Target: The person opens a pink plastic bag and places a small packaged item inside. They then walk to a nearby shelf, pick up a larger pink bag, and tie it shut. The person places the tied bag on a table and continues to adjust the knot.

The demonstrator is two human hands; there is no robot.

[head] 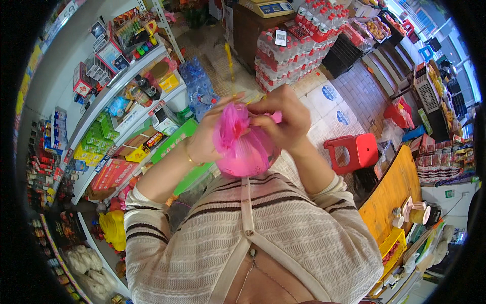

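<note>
A filled pink plastic bag (246,152) is held up close in front of my chest. My left hand (209,133) grips the left side of the bag around its gathered top. At the bag's upper right, my right hand (283,117) pinches pink plastic between thumb and fingers; it is slightly blurred. A thin yellow tie or cord (229,62) runs down from above to the hands, and a bit of yellow shows between them. What the bag contains cannot be made out.
Stocked shelves (114,89) curve along the left. Shrink-wrapped bottles (284,57) are stacked ahead, near a scale (265,7). A red plastic stool (351,152) stands to the right, beside a wooden table (391,186). Blue-wrapped water bottles (197,83) lie on the floor.
</note>
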